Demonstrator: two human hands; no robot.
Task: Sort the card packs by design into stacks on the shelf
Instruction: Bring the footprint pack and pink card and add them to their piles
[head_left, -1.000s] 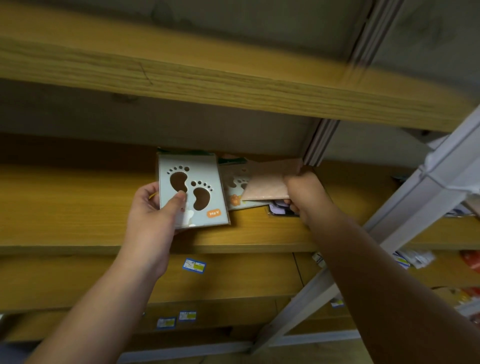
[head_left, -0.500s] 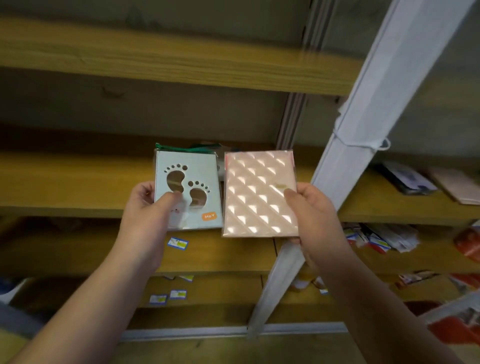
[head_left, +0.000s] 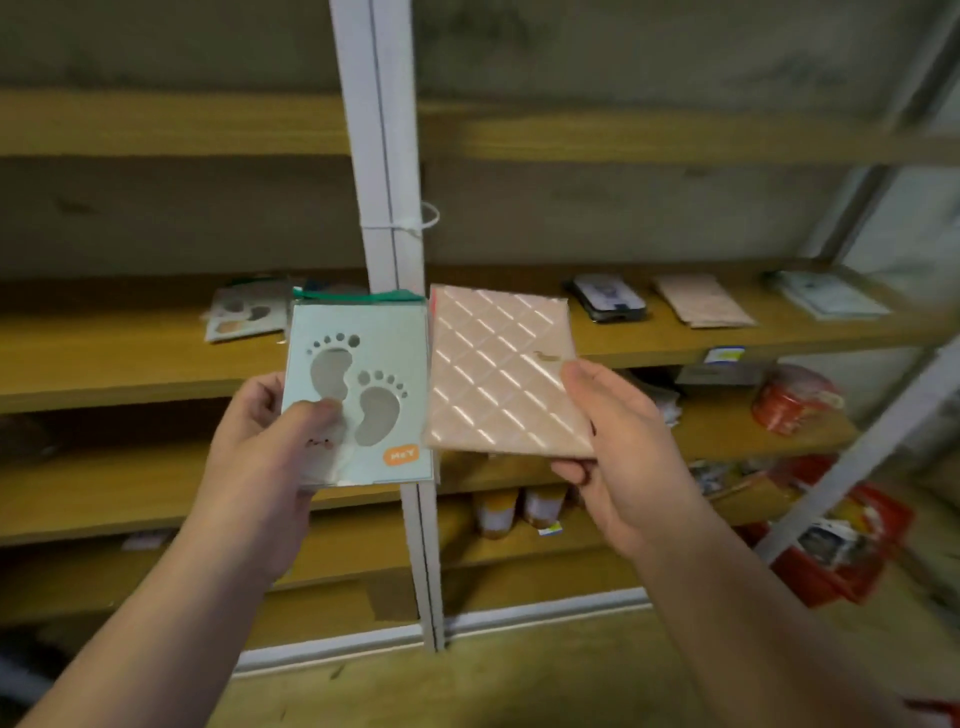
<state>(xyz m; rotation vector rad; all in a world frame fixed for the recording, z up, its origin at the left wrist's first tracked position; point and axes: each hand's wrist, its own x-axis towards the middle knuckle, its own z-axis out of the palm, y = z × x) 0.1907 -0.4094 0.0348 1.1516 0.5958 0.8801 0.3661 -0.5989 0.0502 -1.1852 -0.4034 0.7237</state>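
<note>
Two card packs are held: one pale green pack with two footprint cut-outs (head_left: 358, 400) in the left hand (head_left: 260, 462), one pink quilted-pattern pack (head_left: 498, 374) in the right hand (head_left: 628, 457). Beyond the left hand lies one more footprint pack (head_left: 247, 314). Beyond the right hand lie three packs: one dark (head_left: 608, 299), one pink (head_left: 701, 301), one pale (head_left: 826, 293).

shelf packs (head_left: 701, 307) blurred, left fingers (head_left: 254, 402) hidden

Only thing I can actually read is "Hey" on the orange badge (head_left: 401, 455) of the footprint card pack (head_left: 358, 395); other labels are too blurry.
</note>
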